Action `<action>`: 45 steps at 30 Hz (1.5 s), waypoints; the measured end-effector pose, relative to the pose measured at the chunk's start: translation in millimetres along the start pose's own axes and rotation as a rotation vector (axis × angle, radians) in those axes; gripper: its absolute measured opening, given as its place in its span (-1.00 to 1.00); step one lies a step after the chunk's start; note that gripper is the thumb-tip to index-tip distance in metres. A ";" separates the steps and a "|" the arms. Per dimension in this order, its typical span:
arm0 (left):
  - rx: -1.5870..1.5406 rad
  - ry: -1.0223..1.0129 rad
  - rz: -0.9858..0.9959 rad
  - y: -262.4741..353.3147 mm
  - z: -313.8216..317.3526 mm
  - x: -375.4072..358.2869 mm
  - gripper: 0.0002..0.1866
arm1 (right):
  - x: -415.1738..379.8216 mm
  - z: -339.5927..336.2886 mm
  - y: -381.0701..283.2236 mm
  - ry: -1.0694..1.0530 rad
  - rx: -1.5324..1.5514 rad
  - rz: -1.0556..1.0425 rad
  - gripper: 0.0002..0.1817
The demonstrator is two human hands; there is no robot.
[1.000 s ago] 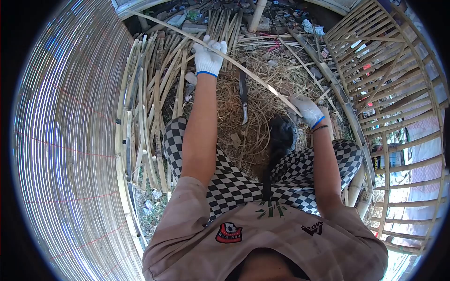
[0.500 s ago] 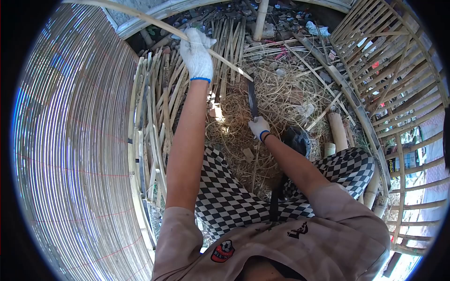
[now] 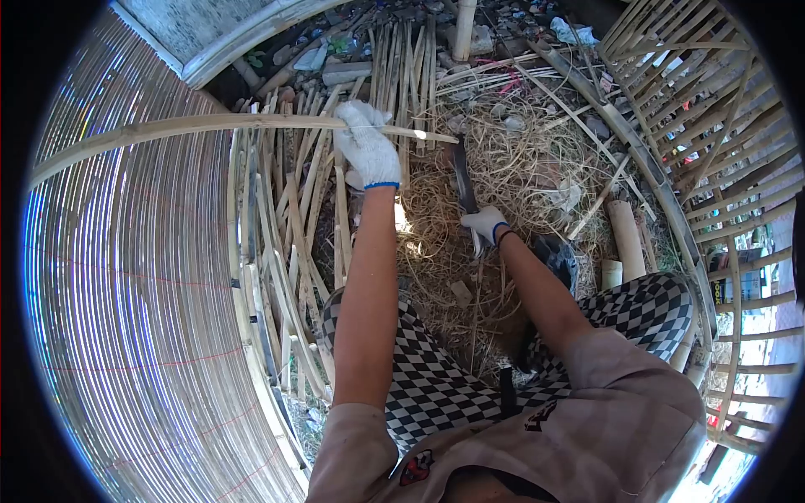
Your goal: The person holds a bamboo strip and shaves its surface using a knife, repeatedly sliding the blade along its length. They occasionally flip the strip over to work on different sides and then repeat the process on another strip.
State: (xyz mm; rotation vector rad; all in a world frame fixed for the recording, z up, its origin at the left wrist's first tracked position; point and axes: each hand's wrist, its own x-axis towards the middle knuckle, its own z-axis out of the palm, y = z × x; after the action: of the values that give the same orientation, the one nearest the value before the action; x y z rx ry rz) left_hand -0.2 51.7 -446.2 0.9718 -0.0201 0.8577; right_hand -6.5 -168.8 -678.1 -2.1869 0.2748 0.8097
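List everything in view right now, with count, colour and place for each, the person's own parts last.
Long bamboo strip: one, tan, reaching from far left to upper middle
Knife: one, dark blade, centre
Bamboo pile: many strips, uncounted, tan, left and top
Shavings: countless, straw-coloured, on the ground
Post: one, pale, top middle
Slatted screen: one, brown, far left
Slatted rack: one, tan, right
Thick bamboo piece: at least one, tan, right of the shavings
Trousers: one pair, black-and-white checks, bottom
Shirt: one, brownish, bottom
Left hand: one, white glove, gripping the strip
Right hand: one, white glove, gripping the knife
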 end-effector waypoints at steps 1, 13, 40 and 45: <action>-0.003 0.046 -0.012 -1.5 0.6 -1.2 -0.49 | 3.1 -2.8 3.2 -0.091 0.187 0.009 -0.71; 0.194 0.106 -0.104 -37.7 -16.8 -8.1 -0.49 | -75.5 -1.8 -69.9 0.284 0.163 -0.497 -0.66; 0.003 0.339 -0.111 -47.5 -12.4 -11.3 -0.53 | -11.9 16.3 -98.1 0.477 -0.250 -0.516 -0.72; 0.135 0.439 -0.139 -37.3 11.5 -14.3 -0.48 | -13.3 22.2 -83.0 0.441 -0.269 -0.495 -0.68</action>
State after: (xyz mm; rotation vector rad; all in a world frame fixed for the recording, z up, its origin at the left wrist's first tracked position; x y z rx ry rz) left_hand 18.2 24.2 -471.5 0.8813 0.4811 0.9361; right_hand 8.7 -97.1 -631.4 -2.5191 -0.1737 0.0875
